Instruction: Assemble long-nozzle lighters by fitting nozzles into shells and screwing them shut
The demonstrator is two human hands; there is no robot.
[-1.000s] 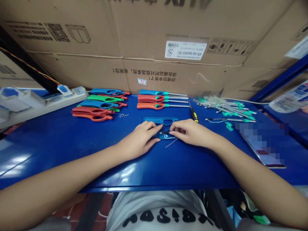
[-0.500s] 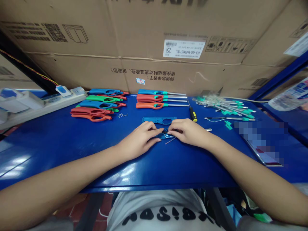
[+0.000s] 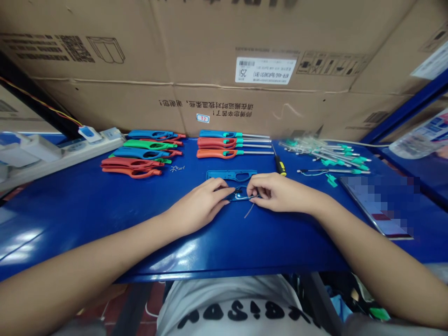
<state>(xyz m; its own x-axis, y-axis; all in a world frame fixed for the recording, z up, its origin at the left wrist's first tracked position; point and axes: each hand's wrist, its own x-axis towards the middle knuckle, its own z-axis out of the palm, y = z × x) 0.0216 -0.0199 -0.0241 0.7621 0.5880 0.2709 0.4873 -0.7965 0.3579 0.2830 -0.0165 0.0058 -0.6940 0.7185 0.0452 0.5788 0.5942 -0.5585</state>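
Between my hands lies a blue lighter half-shell (image 3: pixel 241 196) with a white wire and small dark parts inside. My left hand (image 3: pixel 206 200) pinches its left end between thumb and fingers. My right hand (image 3: pixel 271 192) is at its right end, fingers closed around the wire area; a thin dark wire (image 3: pixel 249 211) hangs out below its fingertips. Just behind lies another blue half-shell (image 3: pixel 229 175), flat on the table. Part of the held shell is hidden by my right fingers.
Stacked coloured shells (image 3: pixel 133 162) and small screws (image 3: pixel 177 168) lie left. Behind are lighters with metal tubes (image 3: pixel 217 153). To the right are a screwdriver (image 3: pixel 280 165), a pile of tubes with green tips (image 3: pixel 325 151), a phone (image 3: pixel 381 210) and a power strip (image 3: pixel 70 156) far left.
My right hand has shifted slightly right, uncovering more of the shell's inside. The thin dark wire now points more steeply downward. My left hand has barely moved.
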